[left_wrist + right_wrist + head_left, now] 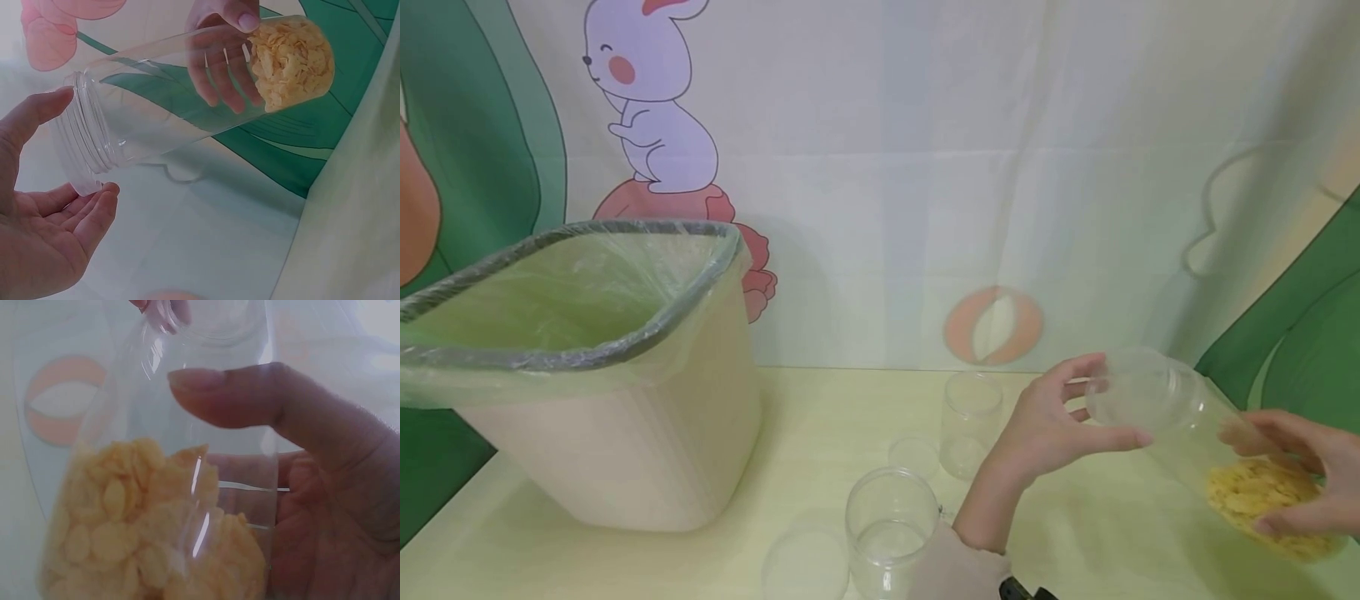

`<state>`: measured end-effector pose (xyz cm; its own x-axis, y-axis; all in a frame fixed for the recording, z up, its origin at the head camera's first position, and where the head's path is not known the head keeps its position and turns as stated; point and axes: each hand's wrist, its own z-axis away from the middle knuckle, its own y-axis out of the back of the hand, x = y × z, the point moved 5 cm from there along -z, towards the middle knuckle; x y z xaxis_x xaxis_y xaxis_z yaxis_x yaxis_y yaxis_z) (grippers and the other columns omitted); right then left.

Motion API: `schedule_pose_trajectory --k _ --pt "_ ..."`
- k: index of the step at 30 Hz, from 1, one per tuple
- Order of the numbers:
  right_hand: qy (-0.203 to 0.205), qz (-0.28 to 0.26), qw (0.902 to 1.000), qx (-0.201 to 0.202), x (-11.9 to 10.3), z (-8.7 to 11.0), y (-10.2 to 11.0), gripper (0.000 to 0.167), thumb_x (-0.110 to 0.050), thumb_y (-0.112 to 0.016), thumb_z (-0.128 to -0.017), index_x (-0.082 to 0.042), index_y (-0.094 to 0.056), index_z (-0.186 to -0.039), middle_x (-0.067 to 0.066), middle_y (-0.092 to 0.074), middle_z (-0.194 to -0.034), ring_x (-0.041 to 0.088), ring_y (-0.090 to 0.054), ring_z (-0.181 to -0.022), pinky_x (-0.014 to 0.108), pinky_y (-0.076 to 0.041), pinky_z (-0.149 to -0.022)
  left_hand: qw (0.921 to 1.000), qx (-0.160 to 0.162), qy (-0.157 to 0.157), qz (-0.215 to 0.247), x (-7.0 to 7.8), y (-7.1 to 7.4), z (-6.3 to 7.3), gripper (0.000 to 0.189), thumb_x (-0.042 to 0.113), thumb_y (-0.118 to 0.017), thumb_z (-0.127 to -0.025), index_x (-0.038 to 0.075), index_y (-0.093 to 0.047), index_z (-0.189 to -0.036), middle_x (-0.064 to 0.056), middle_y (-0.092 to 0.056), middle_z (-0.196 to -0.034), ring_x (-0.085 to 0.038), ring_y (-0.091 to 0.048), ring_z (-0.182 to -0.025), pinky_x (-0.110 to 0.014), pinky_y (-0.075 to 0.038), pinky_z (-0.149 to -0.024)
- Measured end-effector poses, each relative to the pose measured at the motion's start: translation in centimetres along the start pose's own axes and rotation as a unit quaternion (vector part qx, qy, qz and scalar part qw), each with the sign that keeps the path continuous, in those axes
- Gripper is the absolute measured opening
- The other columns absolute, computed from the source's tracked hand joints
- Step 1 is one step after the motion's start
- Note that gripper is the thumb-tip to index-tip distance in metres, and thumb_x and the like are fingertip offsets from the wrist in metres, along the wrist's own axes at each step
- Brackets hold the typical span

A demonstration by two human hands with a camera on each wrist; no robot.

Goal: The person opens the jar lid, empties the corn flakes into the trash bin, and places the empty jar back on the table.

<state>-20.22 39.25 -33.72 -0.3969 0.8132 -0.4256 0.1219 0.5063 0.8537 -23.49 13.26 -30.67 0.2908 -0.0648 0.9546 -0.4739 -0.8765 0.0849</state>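
Note:
A tall clear jar is held tilted at the right of the head view. Yellow flakes are gathered at its closed end, which points down and to the right. My right hand grips the jar near the flakes, thumb on one side and fingers round the other. At the mouth, my left hand holds a translucent lid between thumb and fingers. The lid lies against the threaded neck; whether it is screwed on cannot be told. Close up, the right wrist view shows the flakes through the jar's wall.
A bin with a clear liner stands at the left. Near the front are an open clear jar and a loose round lid. Farther back stand a smaller clear jar and another lid. A printed curtain hangs behind.

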Motion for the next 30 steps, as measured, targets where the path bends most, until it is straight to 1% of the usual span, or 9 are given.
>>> schedule_pose_trajectory --k 2,5,9,12,14,21,27,30 --pt "0.004 -0.005 0.9999 0.011 0.2 0.1 0.1 0.081 -0.007 -0.087 -0.051 -0.016 -0.046 -0.120 -0.038 -0.041 -0.108 -0.018 -0.044 -0.090 0.012 -0.041 -0.059 1.0000 0.002 0.002 -0.002 0.0 0.0 0.0 0.068 0.011 -0.079 -0.069 0.017 -0.048 -0.129 0.017 -0.051 -0.121 0.003 -0.049 -0.107 -0.015 -0.044 -0.085" --pt "-0.005 0.001 0.9998 0.019 0.5 0.3 0.2 0.082 -0.009 -0.088 -0.050 -0.014 -0.045 -0.119 -0.039 -0.041 -0.105 -0.019 -0.044 -0.089 0.010 -0.039 -0.059 0.9999 0.009 0.006 -0.002 -0.1 0.1 0.0 0.069 0.012 -0.080 -0.068 0.018 -0.048 -0.129 0.017 -0.050 -0.122 0.003 -0.049 -0.107 -0.014 -0.045 -0.085" --pt "-0.018 0.003 0.9997 0.019 0.9 0.5 0.3 0.083 -0.011 -0.088 -0.051 -0.003 -0.044 -0.120 -0.038 -0.042 -0.106 -0.019 -0.042 -0.090 0.010 -0.039 -0.060 0.9996 0.023 0.018 0.005 -0.3 0.1 -0.1 0.070 0.011 -0.080 -0.067 0.020 -0.049 -0.129 0.019 -0.051 -0.120 0.004 -0.049 -0.106 -0.014 -0.045 -0.084" --pt "-0.014 -0.003 0.9996 0.025 1.2 0.6 0.5 0.084 -0.009 -0.089 -0.050 -0.003 -0.044 -0.121 -0.036 -0.043 -0.108 -0.019 -0.041 -0.092 0.010 -0.040 -0.061 0.9990 0.033 0.028 0.009 -0.5 0.2 -0.1 0.069 0.011 -0.081 -0.067 0.022 -0.050 -0.128 0.020 -0.051 -0.118 0.004 -0.049 -0.105 -0.014 -0.045 -0.083" --pt "-0.013 -0.004 0.9995 0.027 1.5 0.6 0.6 0.085 -0.010 -0.089 -0.050 -0.004 -0.044 -0.121 -0.036 -0.043 -0.108 -0.019 -0.041 -0.092 0.011 -0.039 -0.060 0.9986 0.041 0.032 0.009 -0.6 0.2 -0.1 0.069 0.011 -0.081 -0.067 0.023 -0.050 -0.128 0.019 -0.051 -0.118 0.004 -0.049 -0.104 -0.014 -0.045 -0.083" --pt "0.029 -0.022 0.9980 0.052 1.8 0.9 0.8 0.089 -0.003 -0.089 -0.042 -0.009 -0.047 -0.121 -0.034 -0.048 -0.109 -0.018 -0.045 -0.093 0.010 -0.039 -0.061 0.9972 0.059 0.042 0.020 -0.9 0.2 -0.2 0.068 0.011 -0.081 -0.067 0.022 -0.051 -0.127 0.019 -0.052 -0.116 0.003 -0.050 -0.103 -0.015 -0.046 -0.082" --pt "0.009 -0.030 0.9983 0.048 2.7 1.0 0.9 0.089 -0.002 -0.089 -0.044 -0.013 -0.047 -0.121 -0.034 -0.048 -0.108 -0.018 -0.044 -0.093 0.010 -0.039 -0.061 0.9959 0.071 0.053 0.020 -1.3 0.2 -0.2 0.066 0.012 -0.081 -0.067 0.026 -0.052 -0.125 0.021 -0.052 -0.116 0.002 -0.051 -0.102 -0.016 -0.047 -0.080" --pt "0.014 -0.041 0.9977 0.053 2.9 1.1 0.9 0.090 0.001 -0.088 -0.042 -0.015 -0.047 -0.121 -0.032 -0.049 -0.108 -0.018 -0.044 -0.093 0.007 -0.038 -0.062 0.9956 0.074 0.054 0.021 -1.5 0.2 -0.3 0.066 0.012 -0.081 -0.067 0.025 -0.052 -0.125 0.020 -0.052 -0.117 0.002 -0.051 -0.101 -0.016 -0.046 -0.080"
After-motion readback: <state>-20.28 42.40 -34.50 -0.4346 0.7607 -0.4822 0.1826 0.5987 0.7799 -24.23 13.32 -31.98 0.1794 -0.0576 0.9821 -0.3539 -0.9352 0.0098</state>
